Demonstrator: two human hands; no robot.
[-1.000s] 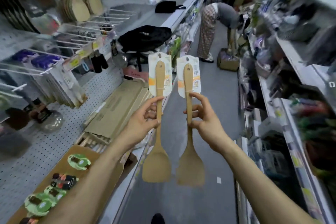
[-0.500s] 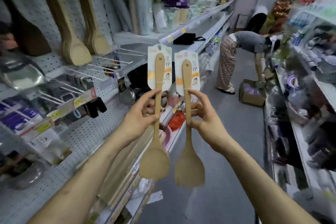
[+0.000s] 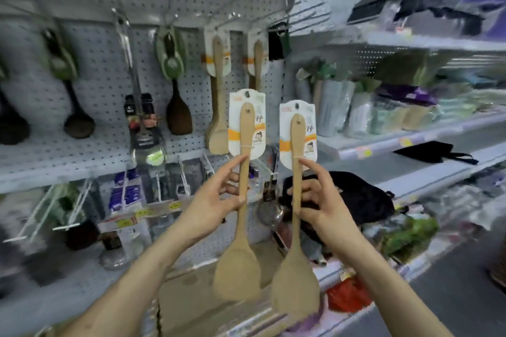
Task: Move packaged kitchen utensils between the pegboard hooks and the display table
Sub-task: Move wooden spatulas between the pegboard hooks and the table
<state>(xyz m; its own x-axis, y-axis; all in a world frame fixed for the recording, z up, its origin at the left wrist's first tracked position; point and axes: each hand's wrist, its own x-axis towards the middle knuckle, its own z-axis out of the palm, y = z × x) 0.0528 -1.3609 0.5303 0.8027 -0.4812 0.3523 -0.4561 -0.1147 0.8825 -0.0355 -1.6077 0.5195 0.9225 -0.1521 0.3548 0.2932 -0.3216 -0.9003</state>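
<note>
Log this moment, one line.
left hand: grips left spatula | right hand: grips right spatula | both upright, blades down | pegboard holds matching spatulas

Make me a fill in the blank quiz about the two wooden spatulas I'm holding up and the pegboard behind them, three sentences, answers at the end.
1. The left hand and right hand hold ____ packaged spatulas in all.
2. The left spatula and right spatula are held upright with blades pointing ____.
3. On the pegboard, the hanging spatulas are ____ than the held pair.
Missing words: two; down; higher.
</note>
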